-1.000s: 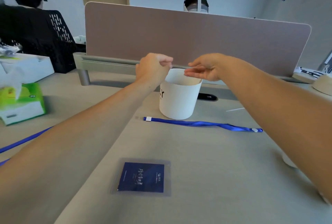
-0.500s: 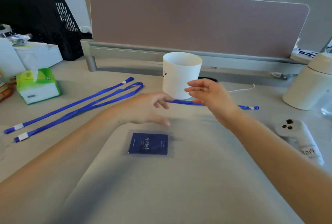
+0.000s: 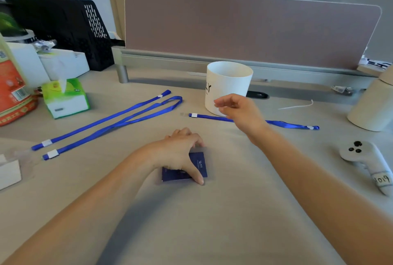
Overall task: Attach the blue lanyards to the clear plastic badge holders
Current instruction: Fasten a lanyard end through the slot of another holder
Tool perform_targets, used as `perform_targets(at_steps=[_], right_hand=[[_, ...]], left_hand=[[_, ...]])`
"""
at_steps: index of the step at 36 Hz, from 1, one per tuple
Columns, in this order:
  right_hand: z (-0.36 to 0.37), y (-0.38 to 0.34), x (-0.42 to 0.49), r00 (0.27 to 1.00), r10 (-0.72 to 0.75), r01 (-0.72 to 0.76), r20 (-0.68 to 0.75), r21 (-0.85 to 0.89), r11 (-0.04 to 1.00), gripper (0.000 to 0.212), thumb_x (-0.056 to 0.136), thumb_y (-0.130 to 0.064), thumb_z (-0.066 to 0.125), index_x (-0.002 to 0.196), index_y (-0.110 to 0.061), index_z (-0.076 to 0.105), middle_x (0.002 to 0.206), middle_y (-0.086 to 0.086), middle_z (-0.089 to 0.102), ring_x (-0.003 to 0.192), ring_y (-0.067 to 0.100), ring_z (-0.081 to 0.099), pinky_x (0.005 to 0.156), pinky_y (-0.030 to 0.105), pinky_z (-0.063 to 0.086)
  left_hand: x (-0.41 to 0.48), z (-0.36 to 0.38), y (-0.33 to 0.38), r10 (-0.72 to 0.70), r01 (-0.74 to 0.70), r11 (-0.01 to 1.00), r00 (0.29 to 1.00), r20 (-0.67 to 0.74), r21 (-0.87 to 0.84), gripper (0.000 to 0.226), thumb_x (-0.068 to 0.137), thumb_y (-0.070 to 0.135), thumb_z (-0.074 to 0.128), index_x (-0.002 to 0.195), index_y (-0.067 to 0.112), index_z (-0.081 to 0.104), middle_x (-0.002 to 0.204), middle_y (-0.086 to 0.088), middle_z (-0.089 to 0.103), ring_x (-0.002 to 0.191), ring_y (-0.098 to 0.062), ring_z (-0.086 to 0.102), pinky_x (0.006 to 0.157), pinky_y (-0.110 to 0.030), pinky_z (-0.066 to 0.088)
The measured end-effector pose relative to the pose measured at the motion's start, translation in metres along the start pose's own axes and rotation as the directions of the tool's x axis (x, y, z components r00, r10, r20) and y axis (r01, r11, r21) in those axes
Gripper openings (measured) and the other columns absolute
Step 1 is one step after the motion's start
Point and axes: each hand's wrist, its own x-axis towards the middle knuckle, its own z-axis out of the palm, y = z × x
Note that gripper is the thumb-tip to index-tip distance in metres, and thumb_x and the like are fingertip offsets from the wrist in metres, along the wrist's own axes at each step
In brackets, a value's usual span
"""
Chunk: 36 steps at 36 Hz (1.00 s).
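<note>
A clear plastic badge holder (image 3: 200, 163) with a dark blue card inside lies flat on the desk at centre. My left hand (image 3: 180, 154) rests on top of it, fingers and thumb pinching its edges. One blue lanyard (image 3: 285, 124) lies straight across the desk in front of the white cup. My right hand (image 3: 240, 111) hovers over that lanyard with its fingers loosely apart and nothing in them. Two more blue lanyards (image 3: 106, 123) lie diagonally at the left.
A white cup (image 3: 228, 82) stands behind the lanyard. A green tissue box (image 3: 66, 99) and an orange package (image 3: 12, 92) sit at the left, a white controller (image 3: 368, 162) and a cream canister (image 3: 374, 105) at the right. A partition (image 3: 251, 29) closes the back.
Both hands came down from the cup's rim. My left hand dropped onto the badge holder and took hold of it. My right hand stayed over the lanyard near the cup.
</note>
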Motion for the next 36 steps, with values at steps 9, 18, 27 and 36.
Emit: perform_targets(at_steps=[9, 18, 27, 36], right_hand=[[0.061, 0.016, 0.054, 0.997, -0.031, 0.064, 0.076, -0.484, 0.873, 0.024, 0.094, -0.017, 0.059, 0.113, -0.015, 0.073, 0.117, 0.004, 0.069, 0.101, 0.017, 0.063, 0.087, 0.027, 0.049], [0.083, 0.029, 0.059, 0.987, -0.095, 0.158, 0.129, -0.696, 0.7, 0.026, 0.092, -0.033, 0.062, 0.108, -0.018, 0.076, 0.114, 0.006, 0.057, 0.112, 0.022, 0.047, 0.091, 0.032, 0.046], [0.066, 0.025, 0.053, 0.988, 0.062, 0.028, 0.14, -0.561, 0.827, 0.015, 0.079, -0.017, 0.074, 0.091, -0.009, 0.068, 0.101, 0.005, 0.067, 0.096, 0.022, 0.059, 0.079, 0.031, 0.048], [0.018, 0.017, 0.023, 0.978, 0.153, -0.11, 0.139, -0.28, 0.954, 0.006, 0.09, -0.013, 0.061, 0.087, -0.013, 0.055, 0.072, 0.002, 0.074, 0.062, 0.015, 0.065, 0.07, 0.029, 0.053]], left_hand=[[0.003, -0.009, -0.016, -0.079, 0.057, 0.985, 0.988, -0.131, -0.165, 0.079, 0.054, 0.052, 0.089, 0.113, 0.036, 0.04, 0.119, 0.01, 0.03, 0.115, -0.013, 0.043, 0.095, -0.037, 0.05], [0.006, -0.009, -0.027, -0.092, 0.056, 0.985, 0.971, -0.221, -0.164, 0.085, 0.052, 0.058, 0.087, 0.117, 0.034, 0.038, 0.12, 0.011, 0.034, 0.114, -0.01, 0.039, 0.093, -0.031, 0.045], [0.006, -0.002, -0.023, -0.044, 0.019, 0.994, 0.97, -0.24, -0.108, 0.085, 0.048, 0.069, 0.081, 0.112, 0.036, 0.036, 0.115, 0.013, 0.036, 0.113, -0.011, 0.04, 0.095, -0.039, 0.048], [0.004, 0.007, -0.005, 0.139, -0.133, 0.99, 0.886, -0.443, 0.045, 0.083, 0.06, 0.072, 0.073, 0.125, 0.036, 0.038, 0.125, 0.017, 0.038, 0.12, -0.009, 0.038, 0.098, -0.035, 0.039]])
